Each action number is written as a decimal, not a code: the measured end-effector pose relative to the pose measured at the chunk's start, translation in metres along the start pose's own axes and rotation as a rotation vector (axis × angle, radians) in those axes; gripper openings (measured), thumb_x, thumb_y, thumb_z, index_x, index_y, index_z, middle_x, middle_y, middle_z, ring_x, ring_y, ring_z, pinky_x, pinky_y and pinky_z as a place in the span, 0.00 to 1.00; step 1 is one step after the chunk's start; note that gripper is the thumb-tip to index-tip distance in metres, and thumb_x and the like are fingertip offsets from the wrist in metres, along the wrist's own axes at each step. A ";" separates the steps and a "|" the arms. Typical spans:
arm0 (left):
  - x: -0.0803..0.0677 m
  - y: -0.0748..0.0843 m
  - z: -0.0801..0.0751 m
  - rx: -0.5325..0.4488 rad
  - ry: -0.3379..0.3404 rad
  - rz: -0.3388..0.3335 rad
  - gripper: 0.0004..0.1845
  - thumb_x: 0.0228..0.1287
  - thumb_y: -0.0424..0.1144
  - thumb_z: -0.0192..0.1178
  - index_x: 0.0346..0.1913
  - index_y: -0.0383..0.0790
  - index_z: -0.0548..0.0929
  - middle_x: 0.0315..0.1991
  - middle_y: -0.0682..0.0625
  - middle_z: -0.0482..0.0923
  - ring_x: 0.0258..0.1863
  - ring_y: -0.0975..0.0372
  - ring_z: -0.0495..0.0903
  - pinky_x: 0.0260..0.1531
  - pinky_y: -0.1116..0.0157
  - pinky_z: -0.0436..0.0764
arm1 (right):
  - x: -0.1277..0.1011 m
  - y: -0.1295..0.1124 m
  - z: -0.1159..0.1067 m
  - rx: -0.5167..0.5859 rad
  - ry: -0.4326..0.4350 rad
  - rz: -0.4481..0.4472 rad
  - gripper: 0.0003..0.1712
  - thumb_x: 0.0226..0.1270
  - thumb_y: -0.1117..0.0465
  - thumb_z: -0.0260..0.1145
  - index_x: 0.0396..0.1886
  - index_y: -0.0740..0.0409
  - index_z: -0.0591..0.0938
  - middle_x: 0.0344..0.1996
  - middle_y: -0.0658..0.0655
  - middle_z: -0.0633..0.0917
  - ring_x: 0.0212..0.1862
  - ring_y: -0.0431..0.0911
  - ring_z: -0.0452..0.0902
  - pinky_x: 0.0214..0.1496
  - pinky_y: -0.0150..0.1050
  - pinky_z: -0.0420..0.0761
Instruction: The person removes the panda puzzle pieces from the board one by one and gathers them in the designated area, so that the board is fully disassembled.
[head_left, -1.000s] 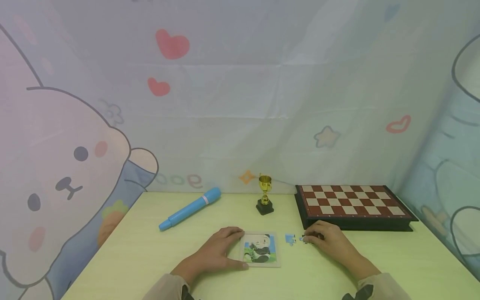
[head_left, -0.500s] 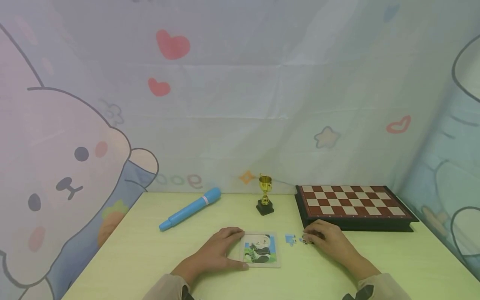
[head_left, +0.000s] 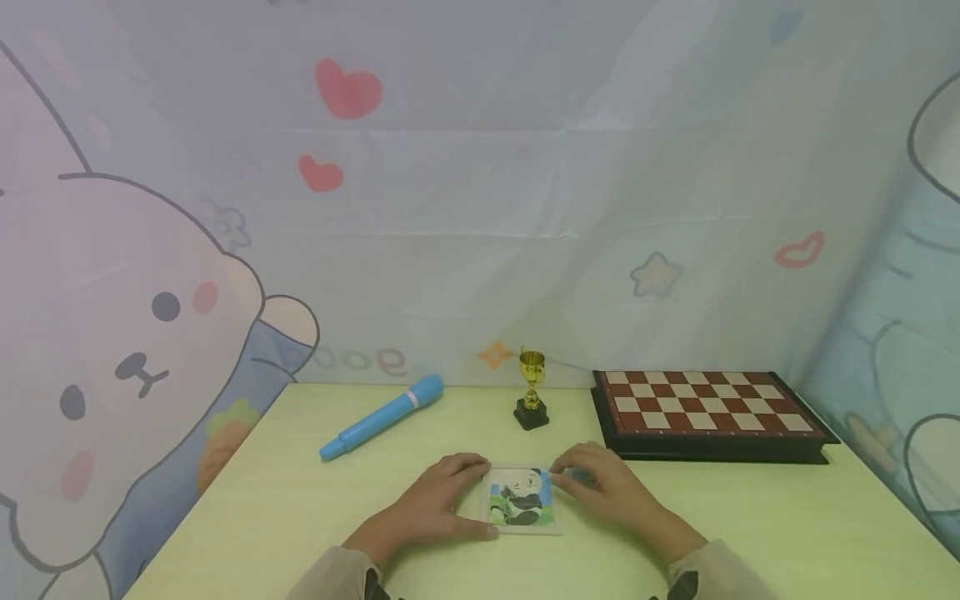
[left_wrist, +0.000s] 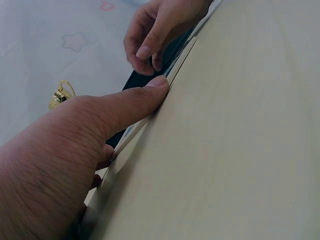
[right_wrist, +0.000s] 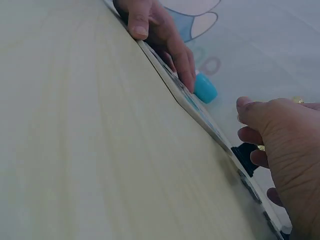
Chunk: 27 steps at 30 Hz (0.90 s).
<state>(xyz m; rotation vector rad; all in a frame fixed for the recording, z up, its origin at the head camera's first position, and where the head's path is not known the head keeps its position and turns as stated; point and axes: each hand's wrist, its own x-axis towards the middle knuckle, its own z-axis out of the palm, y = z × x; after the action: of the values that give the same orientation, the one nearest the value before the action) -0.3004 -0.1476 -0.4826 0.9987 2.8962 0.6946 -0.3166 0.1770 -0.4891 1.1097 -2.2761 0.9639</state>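
My left hand (head_left: 438, 504) grips the left side of a small framed panda puzzle (head_left: 525, 498), with the thumb at its near corner and the fingers at its far corner. In the left wrist view the thumb presses the puzzle's thin edge. My right hand (head_left: 607, 487) hovers by the puzzle's right edge, its fingers loosely bent. No item shows between its thumb and fingers in the right wrist view. Beneath it loose puzzle pieces (right_wrist: 250, 187) lie on the table, mostly hidden by the hand in the head view.
A chessboard box (head_left: 712, 417) sits at the back right. Behind the puzzle stands a small gold trophy cup (head_left: 532, 387) on a black base. A blue marker-shaped tube (head_left: 382, 418) lies at the back left of the pale table (head_left: 255, 517), before a printed cloth backdrop.
My right hand has moved left, from the outer loose piece to the puzzle's right edge. The left hand keeps its hold on the puzzle.
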 end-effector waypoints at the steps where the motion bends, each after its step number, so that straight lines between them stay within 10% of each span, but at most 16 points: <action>1: 0.000 0.000 0.000 -0.002 0.002 0.002 0.55 0.52 0.80 0.57 0.76 0.49 0.66 0.75 0.55 0.60 0.74 0.55 0.59 0.72 0.45 0.61 | 0.003 -0.001 0.003 -0.008 -0.003 -0.011 0.06 0.67 0.59 0.72 0.43 0.47 0.88 0.43 0.40 0.86 0.48 0.40 0.80 0.47 0.40 0.82; 27: 0.000 0.000 -0.001 -0.003 0.009 -0.002 0.54 0.51 0.79 0.59 0.76 0.49 0.66 0.75 0.55 0.61 0.74 0.56 0.59 0.72 0.46 0.60 | 0.024 0.002 0.026 -0.103 -0.116 0.014 0.05 0.65 0.54 0.73 0.39 0.41 0.85 0.45 0.41 0.84 0.51 0.41 0.77 0.56 0.47 0.79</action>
<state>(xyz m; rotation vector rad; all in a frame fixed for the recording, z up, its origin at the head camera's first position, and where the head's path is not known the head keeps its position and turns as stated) -0.3005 -0.1477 -0.4811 0.9947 2.9024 0.7055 -0.3343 0.1467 -0.4920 1.1341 -2.3990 0.7958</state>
